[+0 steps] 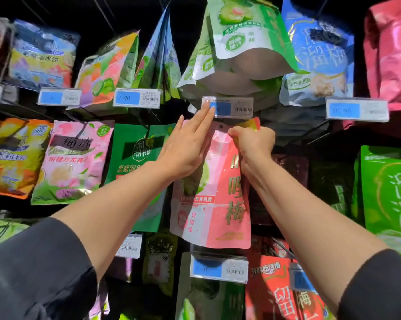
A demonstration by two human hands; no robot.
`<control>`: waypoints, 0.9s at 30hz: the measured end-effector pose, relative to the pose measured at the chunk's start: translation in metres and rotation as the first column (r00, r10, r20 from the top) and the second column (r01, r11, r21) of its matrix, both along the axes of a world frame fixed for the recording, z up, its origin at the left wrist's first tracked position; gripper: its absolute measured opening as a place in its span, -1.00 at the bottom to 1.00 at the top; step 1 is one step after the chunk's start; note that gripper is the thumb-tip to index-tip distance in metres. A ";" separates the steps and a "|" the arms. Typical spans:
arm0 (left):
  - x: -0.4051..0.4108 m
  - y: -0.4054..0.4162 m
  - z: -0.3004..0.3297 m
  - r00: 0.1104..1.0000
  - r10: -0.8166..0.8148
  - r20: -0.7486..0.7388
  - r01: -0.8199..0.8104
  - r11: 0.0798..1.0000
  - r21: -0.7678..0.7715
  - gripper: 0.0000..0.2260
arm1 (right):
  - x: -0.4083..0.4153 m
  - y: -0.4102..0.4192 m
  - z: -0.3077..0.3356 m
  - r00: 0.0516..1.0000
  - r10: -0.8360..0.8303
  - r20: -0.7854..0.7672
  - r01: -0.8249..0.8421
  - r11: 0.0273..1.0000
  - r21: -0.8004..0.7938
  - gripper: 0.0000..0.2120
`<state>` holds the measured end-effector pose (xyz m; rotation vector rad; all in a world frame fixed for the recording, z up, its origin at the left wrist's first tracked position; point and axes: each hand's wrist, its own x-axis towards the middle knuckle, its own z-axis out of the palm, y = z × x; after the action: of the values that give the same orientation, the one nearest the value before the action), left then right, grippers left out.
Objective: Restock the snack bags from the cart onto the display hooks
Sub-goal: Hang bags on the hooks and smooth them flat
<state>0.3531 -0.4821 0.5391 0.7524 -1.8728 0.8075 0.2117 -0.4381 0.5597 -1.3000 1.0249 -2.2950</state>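
Note:
A pink snack bag (218,204) with gold lettering hangs flat against the display in the middle of the head view. My right hand (252,144) pinches its top edge near the hang hole, just under a price tag (232,109). My left hand (188,144) lies with straight fingers against the bag's upper left, its fingertips touching the lower left corner of that price tag. The hook itself is hidden behind the tag and the bag.
Rows of hanging bags surround the spot: green pouches (238,42) directly above, a dark green bag (135,155) to the left, a pink jelly bag (74,158) farther left, a bright green bag (389,192) at right. A lower price tag (219,269) juts out under the pink bag.

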 end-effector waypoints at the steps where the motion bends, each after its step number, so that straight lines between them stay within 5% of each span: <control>1: 0.000 -0.002 -0.001 1.000 -0.001 0.003 0.001 1.000 -0.006 -0.41 | 0.001 -0.003 -0.001 1.000 -0.014 -0.001 0.014 1.000 -0.018 -0.80; 8: 0.004 -0.007 -0.007 1.000 -0.030 0.007 0.030 0.999 -0.041 -0.36 | -0.012 -0.040 -0.010 0.982 -0.168 -0.091 0.168 0.986 -0.005 -0.79; 11: 0.004 -0.006 -0.009 0.999 -0.034 0.007 0.034 0.999 -0.030 -0.36 | -0.025 -0.054 -0.019 0.952 -0.250 -0.175 0.262 0.964 0.047 -0.95; 14: 0.004 -0.009 -0.011 1.000 -0.029 -0.001 0.029 0.999 -0.041 -0.32 | -0.035 -0.069 -0.044 0.931 -0.217 -0.293 0.260 0.959 0.114 -0.62; 21: -0.002 -0.016 -0.014 0.998 -0.044 -0.037 0.043 0.999 -0.025 -0.15 | -0.042 -0.096 -0.065 0.926 -0.166 -0.340 0.244 0.949 0.199 -0.43; 27: -0.012 -0.005 -0.021 0.992 -0.094 -0.081 0.095 0.995 0.005 -0.21 | -0.055 -0.073 -0.072 0.886 -0.263 -0.383 0.343 0.926 0.157 -0.62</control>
<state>0.3411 -0.4870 0.5184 0.6861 -1.8260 0.6994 0.1564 -0.5110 0.4880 -1.5899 1.6642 -2.1098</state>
